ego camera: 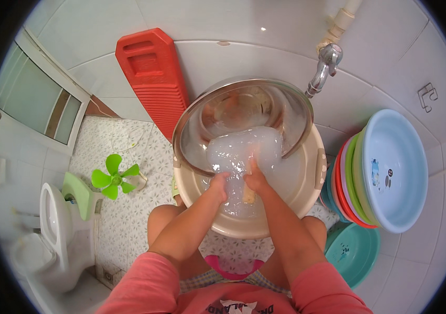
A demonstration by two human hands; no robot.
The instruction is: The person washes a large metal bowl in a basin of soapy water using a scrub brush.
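A round cream plastic basin (pixel 223 229) holds cloudy water in front of me. Tilted inside it, a shiny steel basin (pixel 305 106) leans towards the wall, its lower edge in the water. A wet, translucent whitish item (pixel 246 145), possibly a plastic bag, lies across the steel basin and down into the water. My left hand (pixel 219 185) is at the left side of this item, near the steel rim; its fingers are partly hidden. My right hand (pixel 255 176) rests on the item, thumb extended. Just below it shows a yellowish bar (pixel 249 195), which may be soap.
A red plastic washboard (pixel 152 78) leans on the wall at left, near a small green-bladed fan (pixel 116 180). A metal tap (pixel 323 70) is above right. Stacked plastic basins (pixel 397 172) stand at right, beside a teal basin (pixel 354 255). A white toilet (pixel 54 216) is far left.
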